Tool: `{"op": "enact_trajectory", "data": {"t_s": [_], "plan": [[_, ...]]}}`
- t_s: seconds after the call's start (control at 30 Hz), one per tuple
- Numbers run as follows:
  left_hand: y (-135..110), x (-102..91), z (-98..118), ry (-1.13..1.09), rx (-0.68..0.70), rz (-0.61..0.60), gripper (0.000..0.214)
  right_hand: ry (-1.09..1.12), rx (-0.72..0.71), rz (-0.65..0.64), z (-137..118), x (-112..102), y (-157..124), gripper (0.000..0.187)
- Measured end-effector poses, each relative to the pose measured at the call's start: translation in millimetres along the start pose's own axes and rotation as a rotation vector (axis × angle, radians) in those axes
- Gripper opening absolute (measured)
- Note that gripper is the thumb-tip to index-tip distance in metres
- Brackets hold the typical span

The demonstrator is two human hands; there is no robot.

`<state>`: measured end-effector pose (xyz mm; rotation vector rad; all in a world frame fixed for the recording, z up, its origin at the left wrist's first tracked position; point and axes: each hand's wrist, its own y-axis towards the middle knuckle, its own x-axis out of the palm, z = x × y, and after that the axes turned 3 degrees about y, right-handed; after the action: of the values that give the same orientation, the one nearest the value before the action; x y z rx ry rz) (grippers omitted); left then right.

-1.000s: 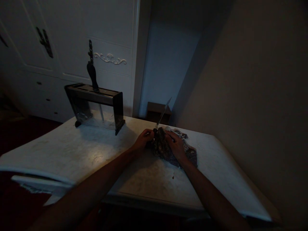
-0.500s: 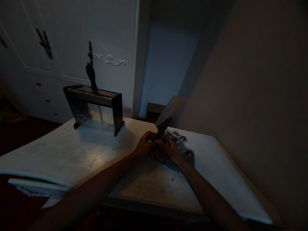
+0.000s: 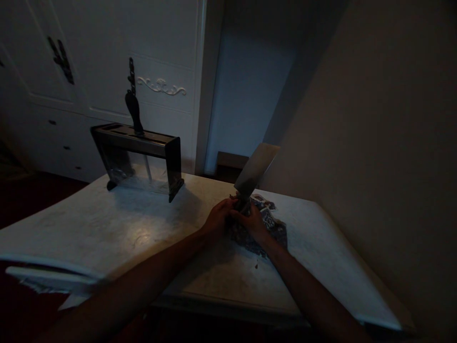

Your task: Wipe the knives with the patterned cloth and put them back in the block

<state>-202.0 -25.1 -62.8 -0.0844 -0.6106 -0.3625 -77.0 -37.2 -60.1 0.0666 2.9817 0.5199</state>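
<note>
A cleaver [image 3: 256, 169] with a broad grey blade points up and away to the right above the table. Its dark handle is mostly hidden by my fingers. My left hand [image 3: 218, 218] is closed around the handle from the left. My right hand [image 3: 254, 222] is closed at the handle from the right, its thumb towards the left hand. Beneath and beside the hands lies a crumpled dark patterned cloth [image 3: 276, 233], partly covered by my right hand and wrist.
On the white table [image 3: 157, 247], left of my hands, stands a knife block [image 3: 143, 140] with clear sides and a black-handled tool [image 3: 133, 112] in it. White cabinets [image 3: 107, 47] rise behind. A wall [image 3: 374, 119] borders the right side.
The cleaver's blade has turned slightly and looks sharper now. My fingers have shifted on the handle, the left hand closing in nearer to the right. The view has moved slightly.
</note>
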Motion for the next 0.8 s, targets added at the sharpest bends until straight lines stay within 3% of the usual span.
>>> {"op": "enact_trajectory", "data": {"t_s": [0.23, 0.43, 0.53, 0.63, 0.8], "plan": [[4.7, -3.6, 3.7, 0.079, 0.013, -0.025, 0.052, 0.064, 0.028, 0.15, 2.0, -2.4, 1.2, 0.048], [9.4, -19.1, 2.5, 0.602, 0.206, 0.185, 0.042, 0.152, 0.116, 0.221, -2.9, -7.9, 1.0, 0.045], [9.0, -24.1, 2.6, 0.752, 0.18, 0.077, 0.038, 0.184, 0.116, 0.197, -5.6, -8.4, -0.2, 0.044], [9.7, -25.3, 2.1, 0.754, 0.167, -0.068, 0.04, 0.222, 0.101, 0.183, -6.9, -8.7, -0.9, 0.045], [14.7, -28.2, 0.2, 0.758, 0.184, -0.111, 0.046, 0.248, 0.118, 0.194, -8.4, -10.7, -1.1, 0.042]]}}
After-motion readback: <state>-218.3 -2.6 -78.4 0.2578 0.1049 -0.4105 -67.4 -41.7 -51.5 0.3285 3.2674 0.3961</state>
